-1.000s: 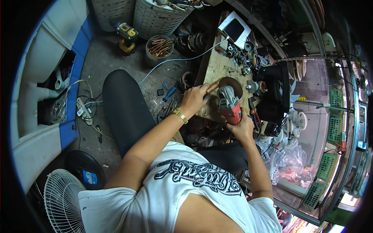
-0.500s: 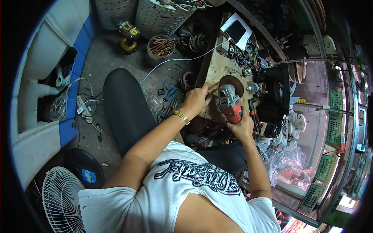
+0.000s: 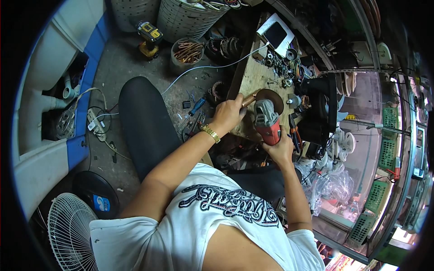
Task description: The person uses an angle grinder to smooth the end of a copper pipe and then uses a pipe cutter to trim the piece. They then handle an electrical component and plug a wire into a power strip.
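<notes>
My right hand (image 3: 279, 147) is closed round the red body of an angle grinder (image 3: 270, 128) with a grey head. A brown disc (image 3: 274, 96) on the grinder's far side lies over the wooden bench. My left hand (image 3: 228, 114), with a gold band on the wrist, grips a short copper-coloured tube (image 3: 248, 100). The tube's far end meets the left edge of the disc, though whether they touch I cannot tell. Right of the grinder lie pliers with orange-and-black handles (image 3: 294, 132).
Loose small parts (image 3: 273, 61) and a white-framed dark panel (image 3: 275, 36) crowd the bench's far end. On the floor stand a yellow cordless drill (image 3: 149, 39) and a bucket (image 3: 180, 67) of copper pieces. A white cable (image 3: 205, 68) crosses toward the bench. A fan (image 3: 70, 235) stands lower left.
The grinder and my left hand stay almost in place. The copper-coloured tube's angle against the disc shifts slightly, and the view moves a little.
</notes>
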`<state>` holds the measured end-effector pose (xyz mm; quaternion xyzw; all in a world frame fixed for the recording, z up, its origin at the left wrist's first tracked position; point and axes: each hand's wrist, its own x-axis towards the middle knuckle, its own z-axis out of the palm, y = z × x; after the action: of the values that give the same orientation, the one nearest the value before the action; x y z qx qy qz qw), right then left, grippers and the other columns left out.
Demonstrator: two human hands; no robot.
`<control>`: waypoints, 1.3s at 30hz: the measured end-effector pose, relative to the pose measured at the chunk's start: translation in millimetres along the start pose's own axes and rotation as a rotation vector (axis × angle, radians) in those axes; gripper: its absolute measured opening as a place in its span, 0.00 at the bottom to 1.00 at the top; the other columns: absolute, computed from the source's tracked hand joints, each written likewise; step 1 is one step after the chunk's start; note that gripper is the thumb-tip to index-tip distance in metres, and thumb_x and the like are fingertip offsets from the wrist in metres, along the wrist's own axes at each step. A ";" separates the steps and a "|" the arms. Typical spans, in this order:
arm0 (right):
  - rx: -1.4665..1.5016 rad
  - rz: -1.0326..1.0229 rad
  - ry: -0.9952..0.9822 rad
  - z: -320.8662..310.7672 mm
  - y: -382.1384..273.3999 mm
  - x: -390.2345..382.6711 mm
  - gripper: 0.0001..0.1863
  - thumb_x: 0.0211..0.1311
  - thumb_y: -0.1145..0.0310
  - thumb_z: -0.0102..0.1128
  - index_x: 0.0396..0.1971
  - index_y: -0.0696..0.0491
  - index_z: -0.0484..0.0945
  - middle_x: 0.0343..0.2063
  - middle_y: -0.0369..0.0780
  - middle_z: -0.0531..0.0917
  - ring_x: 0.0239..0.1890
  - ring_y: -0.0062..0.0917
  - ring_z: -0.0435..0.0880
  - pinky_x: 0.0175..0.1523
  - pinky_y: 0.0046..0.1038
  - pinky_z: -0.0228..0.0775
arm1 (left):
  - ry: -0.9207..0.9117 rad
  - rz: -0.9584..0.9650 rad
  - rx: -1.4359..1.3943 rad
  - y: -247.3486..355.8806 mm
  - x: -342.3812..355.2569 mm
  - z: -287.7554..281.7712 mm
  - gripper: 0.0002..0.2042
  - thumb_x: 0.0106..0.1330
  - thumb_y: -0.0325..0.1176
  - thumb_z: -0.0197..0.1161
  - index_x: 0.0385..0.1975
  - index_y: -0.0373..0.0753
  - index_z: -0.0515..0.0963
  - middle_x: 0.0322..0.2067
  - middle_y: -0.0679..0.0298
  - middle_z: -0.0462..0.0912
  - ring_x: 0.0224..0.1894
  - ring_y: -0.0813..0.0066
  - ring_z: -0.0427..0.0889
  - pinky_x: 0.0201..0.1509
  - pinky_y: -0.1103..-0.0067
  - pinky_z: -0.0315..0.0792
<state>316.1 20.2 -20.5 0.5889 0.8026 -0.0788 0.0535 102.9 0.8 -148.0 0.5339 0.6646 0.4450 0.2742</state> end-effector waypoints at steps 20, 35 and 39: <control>-0.038 -0.006 0.013 -1.7 -1.4 -2.6 0.50 0.33 0.58 0.79 0.61 0.62 0.68 0.38 0.54 0.85 0.42 0.49 0.84 0.50 0.43 0.75 | -0.018 0.069 -0.048 -0.9 3.6 -4.8 0.26 0.56 0.31 0.72 0.51 0.35 0.66 0.27 0.47 0.82 0.33 0.43 0.83 0.36 0.57 0.76; -0.059 -0.025 0.033 0.2 6.4 -1.2 0.49 0.33 0.57 0.79 0.59 0.61 0.69 0.37 0.54 0.85 0.42 0.50 0.84 0.49 0.43 0.75 | -0.042 0.101 0.028 2.9 5.3 -8.0 0.23 0.57 0.34 0.71 0.49 0.37 0.68 0.26 0.48 0.82 0.33 0.44 0.84 0.35 0.57 0.76; -0.067 -0.014 0.032 0.0 5.1 -2.7 0.47 0.33 0.58 0.79 0.58 0.60 0.71 0.37 0.54 0.85 0.42 0.50 0.84 0.48 0.43 0.75 | -0.043 0.144 0.051 1.8 6.8 -8.3 0.23 0.58 0.34 0.71 0.49 0.38 0.68 0.25 0.49 0.82 0.31 0.46 0.84 0.34 0.59 0.77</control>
<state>321.8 19.1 -20.3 0.5822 0.8097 -0.0426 0.0598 94.8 4.8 -141.9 0.5968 0.6294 0.4349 0.2420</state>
